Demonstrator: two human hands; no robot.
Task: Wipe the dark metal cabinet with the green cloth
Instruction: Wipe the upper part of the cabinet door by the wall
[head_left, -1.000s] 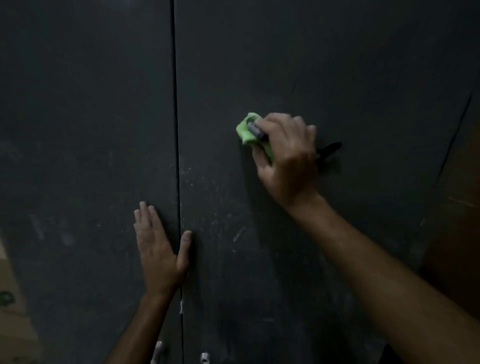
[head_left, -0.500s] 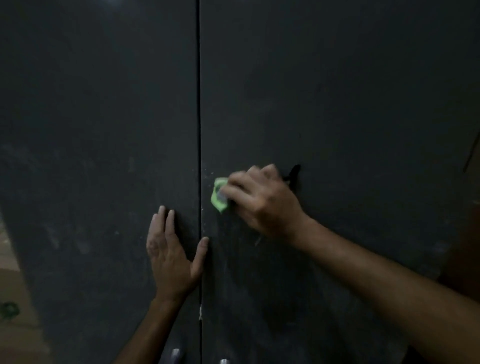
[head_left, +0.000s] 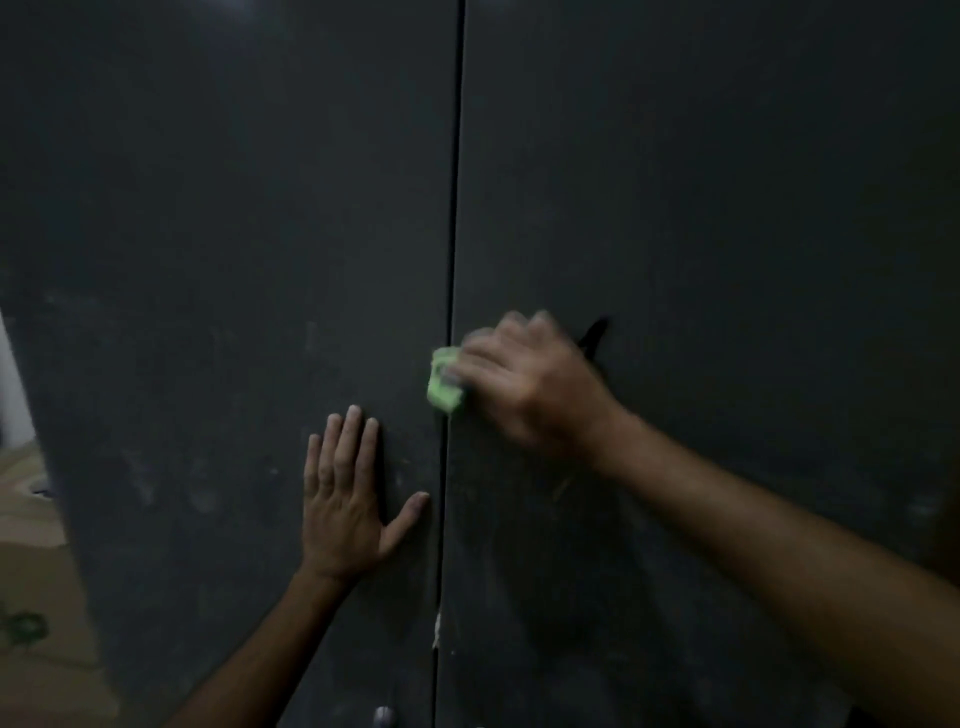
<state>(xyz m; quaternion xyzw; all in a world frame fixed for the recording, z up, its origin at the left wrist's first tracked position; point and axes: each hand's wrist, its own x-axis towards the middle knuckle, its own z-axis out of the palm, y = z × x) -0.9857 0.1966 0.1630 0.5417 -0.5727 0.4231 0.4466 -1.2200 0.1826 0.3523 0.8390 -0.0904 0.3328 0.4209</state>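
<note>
R hand (head_left: 524, 384) is bunched round the green cloth (head_left: 444, 382), fingers curled over it & pressing it onto the dark metal cabinet (head_left: 727, 208). Cloth sits right at the centre seam (head_left: 453, 260) between the two doors, w/ most of it hidden under the fingers; only a wad shows at the hand's 9 o'clock. Hand is motion-blurred, so exact finger placement can't be read.

L hand (head_left: 345, 499) lies flat on the L door (head_left: 208, 234), fingers straight toward 12, thumb out toward 2, just short of the seam. Holds nothing, prob bracing the door.

A dark shape (head_left: 595, 335) pokes out at 1 o'clock of the R hand; can't tell if handle or shadow.

Risks, as I judge them:
- cloth edge could snag in the seam gap if dragged across it
- knuckles may knock that dark shape on a return stroke
- pale smudges at 7–9 o'clock on the L door look unwiped; easy to miss in this dim light
- hard push near the seam could flex the R door if L hand eases off
</note>
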